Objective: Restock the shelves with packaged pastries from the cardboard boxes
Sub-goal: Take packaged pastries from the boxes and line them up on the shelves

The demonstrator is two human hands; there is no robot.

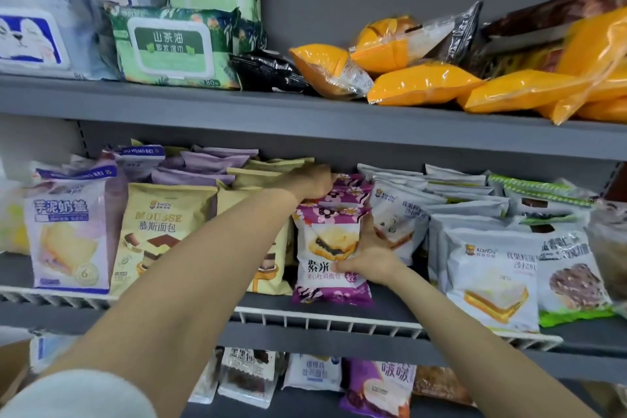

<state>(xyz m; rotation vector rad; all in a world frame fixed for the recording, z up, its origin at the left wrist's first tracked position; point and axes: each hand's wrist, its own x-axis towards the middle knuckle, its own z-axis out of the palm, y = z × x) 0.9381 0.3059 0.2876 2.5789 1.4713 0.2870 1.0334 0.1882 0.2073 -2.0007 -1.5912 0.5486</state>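
While both bare forearms stretched up and forward to the middle shelf (339, 312), the left hand (314, 181) reached deeper, its fingers curled over the top edge of a purple pastry packet (334, 192) standing at the back. The right hand (368, 256) lay lower, thumb and fingers spread against the front purple packet (325, 248), pinching its right side. That packet stood upright near the shelf's front edge, just behind the white wire rail (325, 317), between yellow mousse packets (159, 234) and white ones (488, 275).

Bare forearms, fuzzy white sleeve (84, 397) on left arm
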